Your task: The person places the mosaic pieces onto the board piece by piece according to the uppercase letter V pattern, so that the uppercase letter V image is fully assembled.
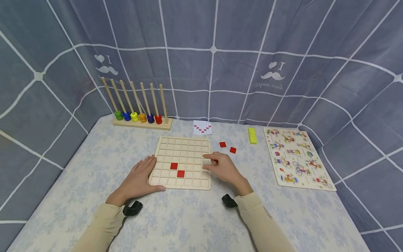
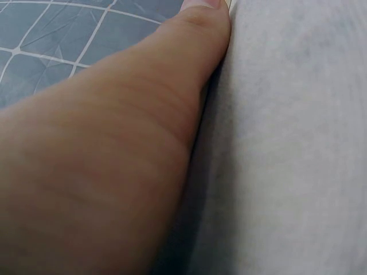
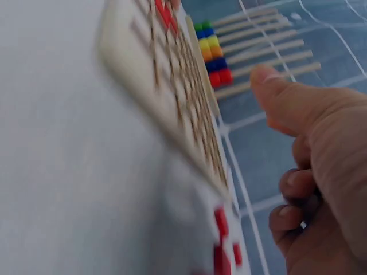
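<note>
From where I stand, a person sits at a cloth-covered table (image 1: 176,224), a pale gridded board (image 1: 185,187) flat in front of them. The work looks barely begun: two red tiles (image 1: 181,174) sit in the board's cells, touching corner to corner, while the other cells I can see are bare. Loose red squares (image 1: 233,150) lie off the board's right side, one partly hidden by the right hand (image 1: 223,169), so some pieces are left unplaced. That hand hangs over the board's right edge, thumb and forefinger apart with nothing visible between them, the other fingers curled in. The left hand (image 1: 140,178) lies against the board's left edge, fingers straight, thumb stretched along the near corner. Beyond the board is a small card (image 1: 202,128) with pink squares in a V. A peg rack (image 1: 141,124) with coloured beads stands at the back left; a yellow block (image 1: 252,135) and a picture puzzle (image 1: 302,159) lie to the right. Apart from the hands at its edges, nothing obstructs the board. A blue-grey curtain (image 1: 189,70) hangs behind.
</note>
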### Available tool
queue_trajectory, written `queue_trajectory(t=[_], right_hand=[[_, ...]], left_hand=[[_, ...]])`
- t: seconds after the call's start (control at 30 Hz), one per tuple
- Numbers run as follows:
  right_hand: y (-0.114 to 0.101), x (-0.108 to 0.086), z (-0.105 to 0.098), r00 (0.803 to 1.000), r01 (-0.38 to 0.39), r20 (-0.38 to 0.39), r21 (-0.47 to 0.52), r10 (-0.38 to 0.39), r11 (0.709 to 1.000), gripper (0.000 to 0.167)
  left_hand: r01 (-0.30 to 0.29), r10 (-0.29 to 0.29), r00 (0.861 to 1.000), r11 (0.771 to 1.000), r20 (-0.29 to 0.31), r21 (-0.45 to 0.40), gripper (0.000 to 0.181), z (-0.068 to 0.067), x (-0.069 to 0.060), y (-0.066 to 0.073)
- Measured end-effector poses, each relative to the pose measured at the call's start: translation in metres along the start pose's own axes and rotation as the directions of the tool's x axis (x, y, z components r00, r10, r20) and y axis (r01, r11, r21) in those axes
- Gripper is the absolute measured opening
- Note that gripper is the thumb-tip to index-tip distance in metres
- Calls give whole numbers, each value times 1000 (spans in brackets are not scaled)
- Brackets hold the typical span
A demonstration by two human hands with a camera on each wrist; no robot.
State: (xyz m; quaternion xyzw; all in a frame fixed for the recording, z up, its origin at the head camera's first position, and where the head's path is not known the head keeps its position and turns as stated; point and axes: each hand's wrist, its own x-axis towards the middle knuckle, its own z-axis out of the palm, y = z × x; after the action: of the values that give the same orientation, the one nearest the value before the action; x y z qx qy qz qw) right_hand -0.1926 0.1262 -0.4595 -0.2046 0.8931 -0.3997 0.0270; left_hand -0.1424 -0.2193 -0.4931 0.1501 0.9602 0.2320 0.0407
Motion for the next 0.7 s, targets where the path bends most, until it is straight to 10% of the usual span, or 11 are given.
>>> queue_trajectory(t=[0.33, 0.7], right_hand=[[58, -55, -37, 992, -107, -65, 58, 111, 993, 39], [80, -68, -43, 985, -157, -62, 20, 158, 987, 37]], left_hand=[[1, -1, 1000, 1000, 8, 13, 129, -2, 0, -2], [14, -14, 1000, 1000, 16, 8, 130, -2, -1, 0]])
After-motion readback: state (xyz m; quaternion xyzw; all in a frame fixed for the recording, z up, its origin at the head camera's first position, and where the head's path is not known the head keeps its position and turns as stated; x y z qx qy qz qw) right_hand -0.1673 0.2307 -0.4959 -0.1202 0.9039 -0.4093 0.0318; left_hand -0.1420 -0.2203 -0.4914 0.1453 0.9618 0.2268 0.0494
